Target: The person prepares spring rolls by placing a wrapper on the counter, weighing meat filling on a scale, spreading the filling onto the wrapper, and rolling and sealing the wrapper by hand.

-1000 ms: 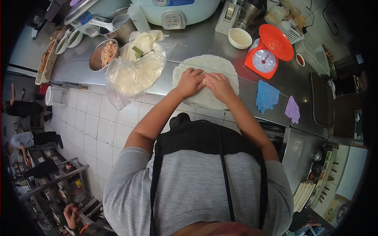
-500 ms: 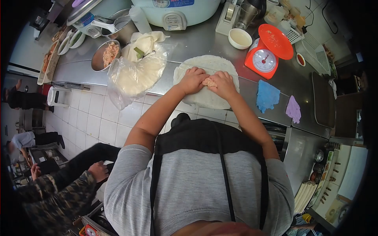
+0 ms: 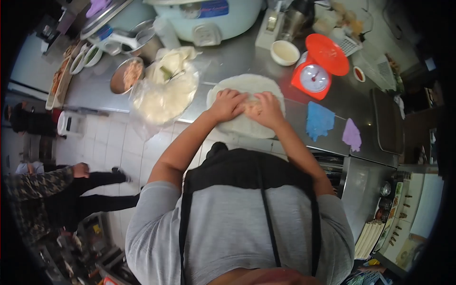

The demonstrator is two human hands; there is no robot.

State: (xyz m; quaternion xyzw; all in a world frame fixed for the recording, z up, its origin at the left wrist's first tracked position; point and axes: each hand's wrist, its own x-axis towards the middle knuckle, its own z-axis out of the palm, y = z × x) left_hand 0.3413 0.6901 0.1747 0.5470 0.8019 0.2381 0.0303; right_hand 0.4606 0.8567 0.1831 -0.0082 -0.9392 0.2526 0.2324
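Observation:
A round, thin white wrapper sheet [image 3: 249, 83] lies at the counter's front edge, its near side hanging slightly over. On its middle sits a lump of pinkish minced filling [image 3: 251, 109], mostly covered by my fingers. My left hand [image 3: 228, 105] curls over the filling from the left. From the right, my right hand [image 3: 269, 111] closes round its other end. To the left are more wrapper sheets [image 3: 171, 97] in a clear plastic bag, beside a metal bowl [image 3: 115, 81] of the same mince.
A red kitchen scale [image 3: 300, 80] and a small bowl of pale liquid [image 3: 285, 51] stand right of the wrapper. Blue [image 3: 319, 121] and purple cloths [image 3: 351, 134] lie nearby. A large pale-green cooker [image 3: 228, 21] stands behind. A person in a camouflage sleeve [image 3: 45, 184] is at left.
My hands stay on the filling, pressed closer over it, so less of it shows. The view has tilted slightly. The person in the camouflage sleeve has moved away to the left.

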